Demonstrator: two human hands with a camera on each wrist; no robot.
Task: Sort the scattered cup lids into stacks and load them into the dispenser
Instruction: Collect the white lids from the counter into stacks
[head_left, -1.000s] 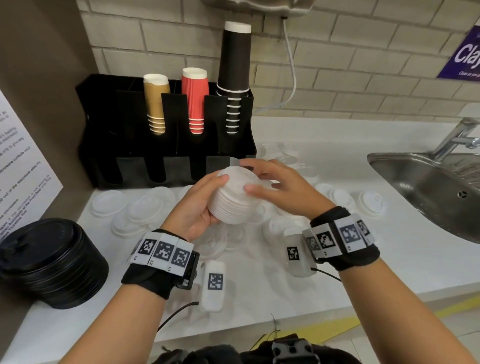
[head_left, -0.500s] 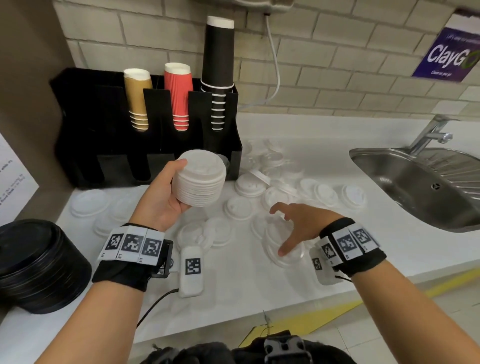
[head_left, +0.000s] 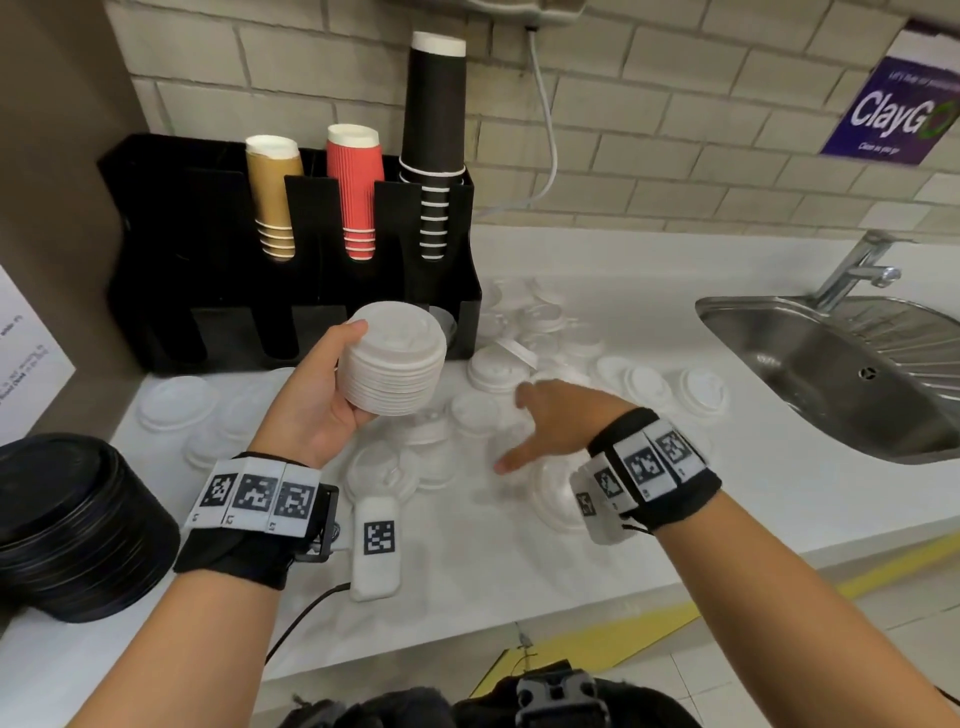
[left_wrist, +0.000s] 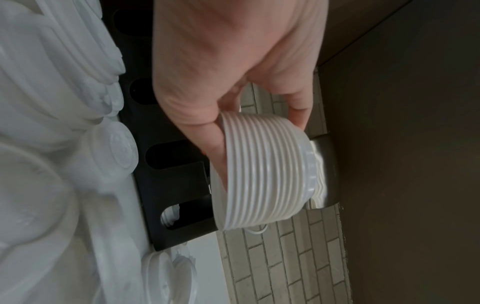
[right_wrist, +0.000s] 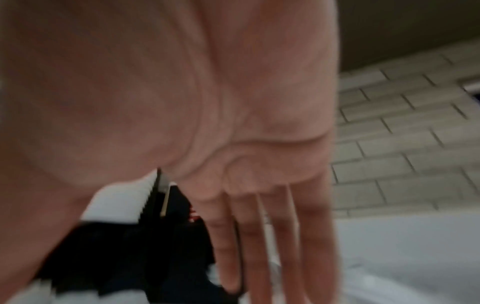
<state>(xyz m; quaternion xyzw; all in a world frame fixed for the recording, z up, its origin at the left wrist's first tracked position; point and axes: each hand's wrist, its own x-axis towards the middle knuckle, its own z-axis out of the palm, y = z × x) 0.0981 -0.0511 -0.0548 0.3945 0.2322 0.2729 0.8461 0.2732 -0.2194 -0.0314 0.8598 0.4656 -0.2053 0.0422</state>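
Since a second ago, right hand (head_left: 558, 423) off the stack (head_left: 396, 366) and down over the loose lids (head_left: 644, 382) on the worktop (head_left: 769, 499), fingers (right_wrist: 270, 242) straight, holding nothing. Left hand (head_left: 317, 397) curled round the stack, held above the worktop before the dispenser (head_left: 208, 270). Judged partway: one stack built, many lids unsorted, stack not yet loaded; black lids (head_left: 72, 525) piled at left. Readable: "ClayG" on purple sign (head_left: 901, 111); the rest too small.

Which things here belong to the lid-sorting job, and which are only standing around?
Belong:
- white lid stack in left hand
- scattered white lids
- black dispenser
- right hand, open

Only around:
- sink
- tap
- purple sign
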